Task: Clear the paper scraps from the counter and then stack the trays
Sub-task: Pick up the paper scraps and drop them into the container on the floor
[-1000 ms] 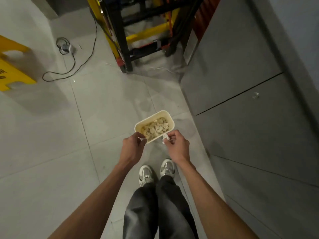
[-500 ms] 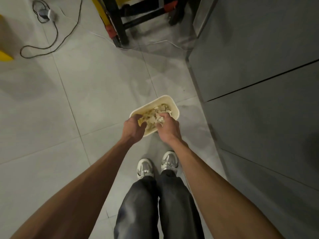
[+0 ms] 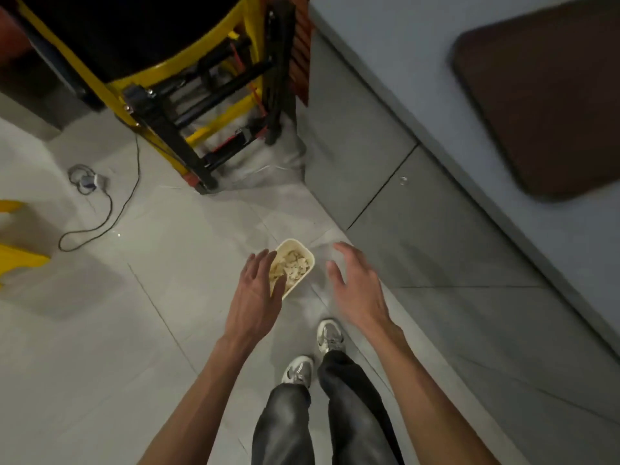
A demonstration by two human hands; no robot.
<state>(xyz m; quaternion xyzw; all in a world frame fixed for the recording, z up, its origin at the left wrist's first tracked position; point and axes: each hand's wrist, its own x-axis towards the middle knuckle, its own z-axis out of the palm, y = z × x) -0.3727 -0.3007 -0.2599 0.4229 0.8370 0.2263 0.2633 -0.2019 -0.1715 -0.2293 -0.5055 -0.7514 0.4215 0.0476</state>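
A small cream bin stands on the tiled floor, filled with pale paper scraps. My left hand hovers over the bin's left side with fingers spread and holds nothing. To the right of the bin is my right hand, fingers straight and apart, also with nothing in it. A dark brown tray lies on the grey counter at the upper right.
Grey cabinet doors run along the right under the counter. A yellow and black frame stands at the top. A black cable trails across the floor, with a yellow object at the left edge. My shoes are below the bin.
Both hands have let go of the bin and come out of the scraps, now spread open above it. The view has lifted, bringing the counter and tray into sight.
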